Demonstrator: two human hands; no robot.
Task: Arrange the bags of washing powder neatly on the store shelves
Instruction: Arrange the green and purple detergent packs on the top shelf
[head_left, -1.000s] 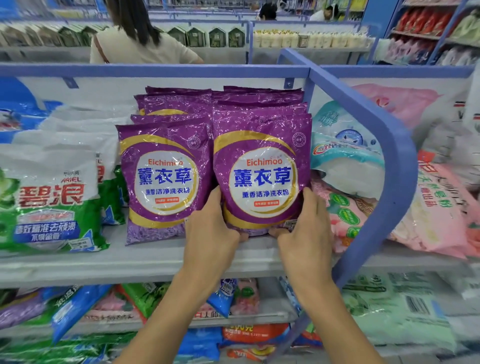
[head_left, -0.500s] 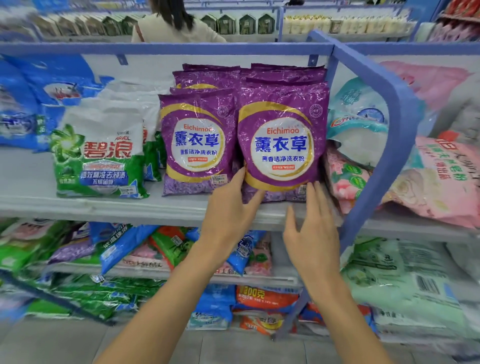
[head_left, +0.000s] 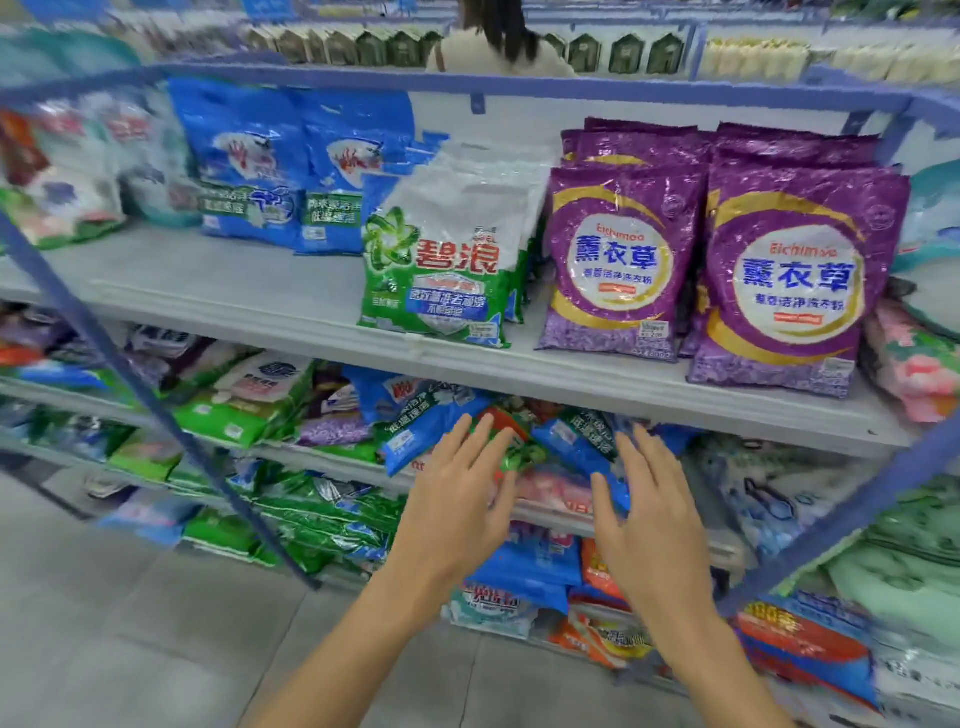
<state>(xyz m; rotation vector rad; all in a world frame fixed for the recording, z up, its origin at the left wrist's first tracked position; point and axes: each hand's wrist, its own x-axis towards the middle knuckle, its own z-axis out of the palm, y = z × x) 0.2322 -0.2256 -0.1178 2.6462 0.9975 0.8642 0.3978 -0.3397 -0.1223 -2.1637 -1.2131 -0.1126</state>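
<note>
- My left hand (head_left: 457, 499) is released: fingers straight and spread, back of the hand toward me, holding nothing.
- My right hand (head_left: 644, 514) is the same, splayed and empty, just right of the left one with a gap between them.
- Both hands hover in front of the middle shelf (head_left: 62, 397), where mixed bags of washing powder lie in a jumble. I cannot tell whether any fingertip touches a bag.
- Past the left fingertips I see a green-and-red bag (head_left: 519, 447). To its left a tilted blue bag (head_left: 421, 431) pokes a corner over the shelf edge.
- Past the right fingertips lies a second blue bag (head_left: 576, 447), also askew.
- On the top shelf (head_left: 234, 296), at the right, the front right purple bag (head_left: 795, 275) and the front left purple bag (head_left: 613, 254) stand upright side by side, with more purple bags lined up behind each.
- Just left of them a green-and-white bag (head_left: 441, 260) stands near the shelf edge, leaning back on white bags behind it.
- Further left and far back, blue emblem bags (head_left: 291, 166) stand against the back panel.
- A slanted blue frame post (head_left: 130, 374) crosses the left of my view.
- Lower down, green bags (head_left: 322, 519) and an orange bag (head_left: 602, 571) lie piled loosely. That area is blurred.
- Beyond the shelving a person (head_left: 498, 47) stands in the next aisle, back toward me.
</note>
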